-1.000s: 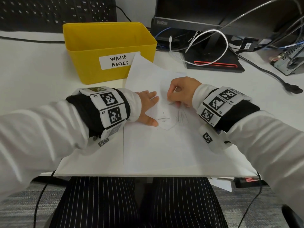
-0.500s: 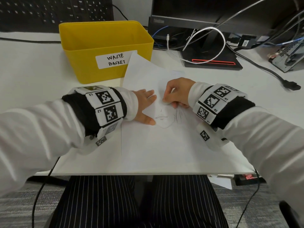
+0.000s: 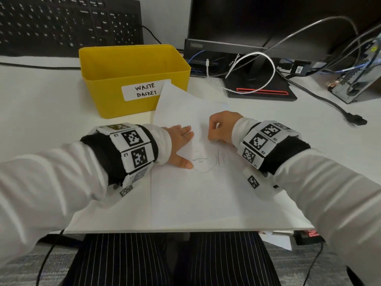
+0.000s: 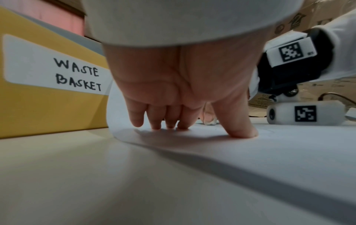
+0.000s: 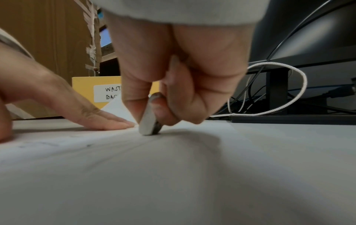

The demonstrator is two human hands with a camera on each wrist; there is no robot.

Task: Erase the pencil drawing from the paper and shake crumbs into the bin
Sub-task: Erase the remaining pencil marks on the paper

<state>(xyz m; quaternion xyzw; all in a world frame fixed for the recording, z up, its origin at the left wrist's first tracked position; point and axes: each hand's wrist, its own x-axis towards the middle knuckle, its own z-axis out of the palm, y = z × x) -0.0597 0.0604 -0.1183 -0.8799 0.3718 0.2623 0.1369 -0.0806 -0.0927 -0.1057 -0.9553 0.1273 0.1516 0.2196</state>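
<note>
Eraser (image 5: 149, 121) pinched upright in your right hand (image 3: 221, 127), its edge on the pencil drawing (image 3: 208, 159). Left hand (image 3: 180, 142), fingers flat and straight, pins the paper (image 3: 195, 195) against buckling, probably.

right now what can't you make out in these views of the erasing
- Inside of the yellow plastic waste basket: head view, front wall hides its floor.
- Faint pencil drawing on the white paper sheet: too faint to read.
- Small white eraser: head view, right hand covers it.

yellow bin (image 3: 115, 79) behind paper (image 3: 195, 193), cables (image 3: 257, 65) far right
</note>
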